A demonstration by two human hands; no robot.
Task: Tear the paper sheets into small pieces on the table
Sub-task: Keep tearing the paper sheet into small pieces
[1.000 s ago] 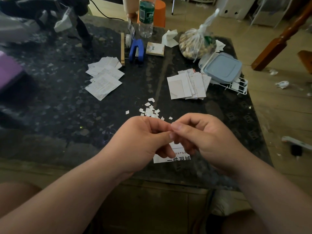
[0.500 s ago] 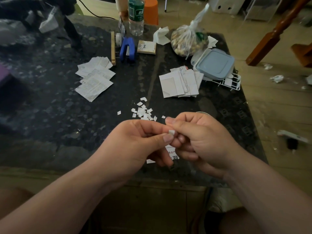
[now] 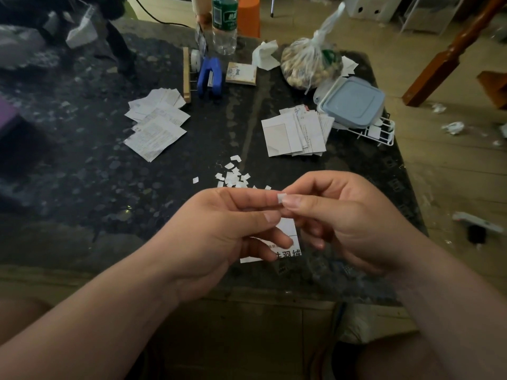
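Held sheet (image 3: pixel 288 231) is hanging under the left hand (image 3: pixel 219 229), over the near middle of the worktop (image 3: pixel 82 187). Its long axis is running near-far and its printed end is pointing at the near edge. Left grip is clamping its top edge, thumb against forefinger, with the other fingers curling in front of it. Right hand (image 3: pixel 348 218) is sitting just beside, fingers curling, grip pinching a small scrap (image 3: pixel 281 199) that is touching the left forefinger tip. Torn bits (image 3: pixel 233 178) are lying just beyond the hands. Left stack (image 3: pixel 156 127) and right stack (image 3: pixel 296 133) are lying farther back.
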